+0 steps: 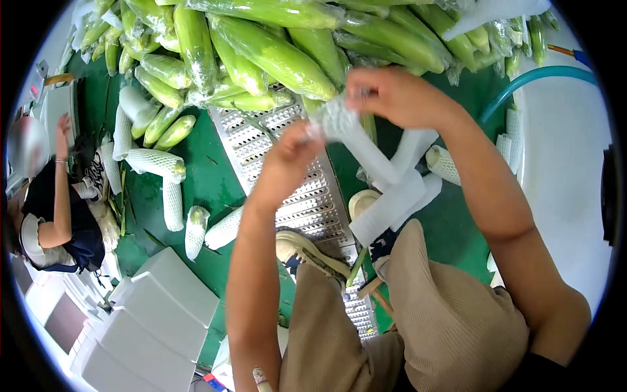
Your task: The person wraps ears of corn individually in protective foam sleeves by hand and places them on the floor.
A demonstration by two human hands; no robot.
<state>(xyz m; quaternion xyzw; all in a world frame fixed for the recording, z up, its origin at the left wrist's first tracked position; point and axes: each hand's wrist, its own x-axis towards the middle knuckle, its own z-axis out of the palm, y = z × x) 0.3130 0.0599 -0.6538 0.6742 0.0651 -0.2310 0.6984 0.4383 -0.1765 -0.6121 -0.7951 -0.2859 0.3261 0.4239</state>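
My left hand [289, 162] and my right hand [396, 98] are raised in front of me, both closed on the upper end of a white foam net sleeve [336, 119]. The sleeve is stretched between my fingers, and its length hangs down to the right. Motion blurs the fingertips somewhat. Just beyond my hands lies a heap of green corn ears [274, 55], many wrapped in clear film. Below my right hand, more flat white foam sleeves [392, 206] lie crossed over one another above my shoe.
A perforated metal drain cover [304, 189] crosses the green floor [215, 157]. Net-covered ears [173, 202] lie at left, near another person [62, 202] and white foam boxes [160, 307]. A teal hose [535, 73] curves over a white tub [565, 163] at right.
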